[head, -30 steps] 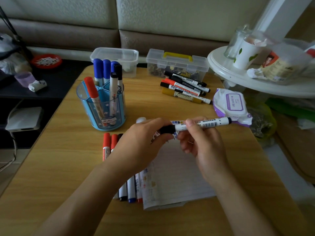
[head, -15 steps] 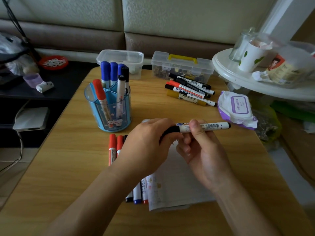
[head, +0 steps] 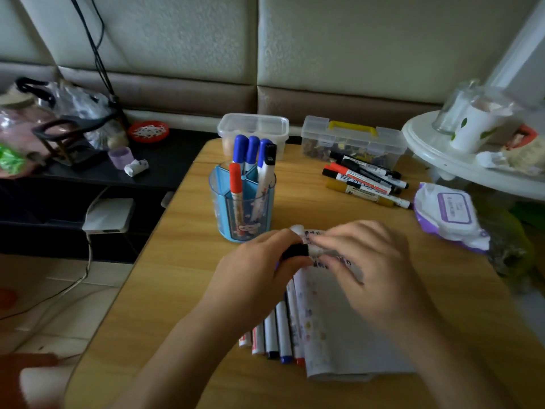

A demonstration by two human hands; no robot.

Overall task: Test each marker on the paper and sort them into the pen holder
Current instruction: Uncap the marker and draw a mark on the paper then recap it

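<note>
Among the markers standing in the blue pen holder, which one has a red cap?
The leftmost marker in the pen holder, standing lower than the rest: three blue-capped markers and one black-capped marker.

The left hand [head: 259,270] and the right hand [head: 374,267] are over a wooden table [head: 165,290] with a light, plain grain. Beyond the hands the wall is padded, with cream panels [head: 383,39] above and a brown band [head: 339,103] below. Far beyond the left hand and to its left, black cables [head: 91,39] run up the wall. Left of the left hand stands a black shelf [head: 97,177] with a white box [head: 109,215] under it. Nearer on that side is pale floor [head: 35,273], crossed by a white cord [head: 88,255]. Beyond the right hand and to its right are a round white table [head: 436,163] and a white post [head: 522,48]. The light is dim and soft.
</note>
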